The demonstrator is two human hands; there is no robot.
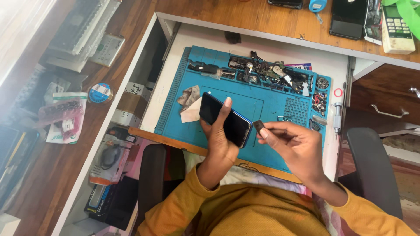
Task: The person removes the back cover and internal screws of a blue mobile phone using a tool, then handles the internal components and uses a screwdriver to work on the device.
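Over the blue repair mat [271, 109], the left hand [218, 144] grips a dark smartphone [225, 119] tilted screen-up, steadying it, while at its three o'clock the right hand [293, 144] pinches a small dark part [258, 126] beside the phone's edge.

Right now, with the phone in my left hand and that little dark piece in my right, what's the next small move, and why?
Probably bring the small dark piece the last bit leftward to the phone's near edge. Your right hand pinches it just beside that edge, while your left hand holds the phone tilted above the blue mat.
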